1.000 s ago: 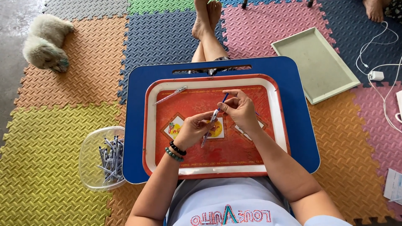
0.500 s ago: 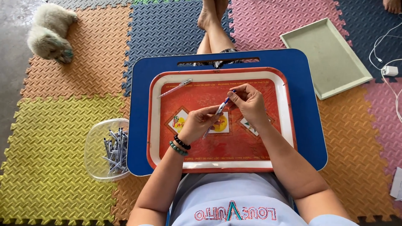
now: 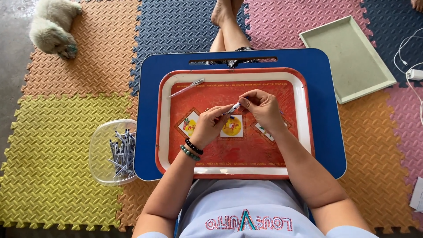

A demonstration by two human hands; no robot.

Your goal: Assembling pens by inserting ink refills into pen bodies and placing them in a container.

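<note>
Pinching small pen (image 3: 233, 108), apparently, both hands (image 3: 210, 125) (image 3: 263, 109) mid-tray (image 3: 164, 132).

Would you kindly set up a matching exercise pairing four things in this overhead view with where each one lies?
Things:
1. clear pen barrel
2. clear tub of pen parts
3. pale green tray
4. small pen piece

Places:
A. on the floor mats, upper right
B. between left hand and right hand
C. upper left of the red tray
D. on the mats left of the blue lap table

Pairs: 1-C, 2-D, 3-A, 4-B
</note>
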